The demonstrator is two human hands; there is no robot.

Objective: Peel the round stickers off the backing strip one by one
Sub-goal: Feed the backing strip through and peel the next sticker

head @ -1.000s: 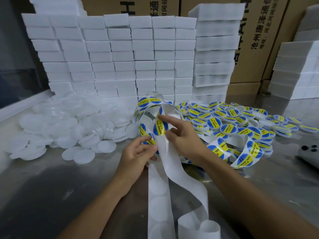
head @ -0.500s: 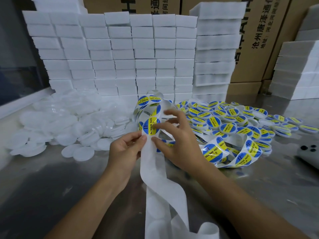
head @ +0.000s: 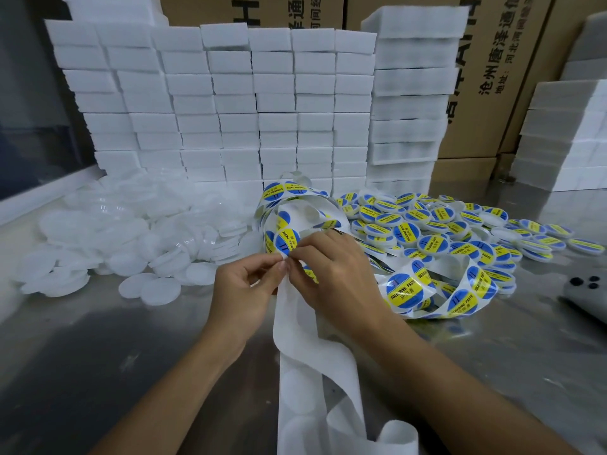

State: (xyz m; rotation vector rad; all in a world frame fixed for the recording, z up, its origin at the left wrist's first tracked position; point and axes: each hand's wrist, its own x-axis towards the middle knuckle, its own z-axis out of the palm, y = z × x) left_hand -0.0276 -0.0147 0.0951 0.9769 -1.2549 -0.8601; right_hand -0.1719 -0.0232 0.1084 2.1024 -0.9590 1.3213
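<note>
round sticker (head: 286,242) to peel sits just above and beyond both hands, at the top of the bare white backing strip (head: 297,326), blue-yellow "soldering paste" face toward camera. strip's long axis runs near-far: from the sticker down between the wrists toward the viewer, spent end curling at the bottom edge; the loaded part loops off right over the steel table (head: 98,356). both hands meet at the sticker's lower edge, about equally near. left hand (head: 244,290) comes from the lower left, thumb and forefinger pinching the strip just under the sticker. right hand (head: 331,270) arches over from the right, fingers curled, fingertips at the sticker's lower rim; cannot tell if the edge is lifted yet. likely step: starting the peel. labelled round tins (head: 427,224) piled right, plain white lids (head: 131,238) left, white foam blocks (head: 230,93) stacked behind.
</note>
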